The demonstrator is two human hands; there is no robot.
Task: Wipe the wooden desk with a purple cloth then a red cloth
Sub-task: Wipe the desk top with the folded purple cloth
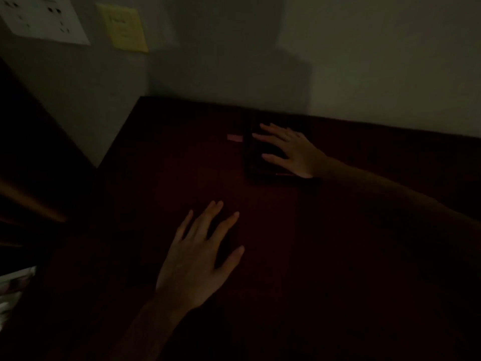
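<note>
Wiping looks unstarted: both hands, left hand (pixel 197 259) near, right hand (pixel 291 149) far, lie spread-fingered on the wooden desk (pixel 156 183) (no cloth discernible).

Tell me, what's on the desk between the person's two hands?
Head view, dim: only bare desk shows between the left hand and the right hand, which rests on a dark flat object.

Dim home study: desk (pixel 182 178), wall notes (pixel 122 27)

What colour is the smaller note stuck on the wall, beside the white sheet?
Pale yellow: the note, seen dimly in the head view.
</note>
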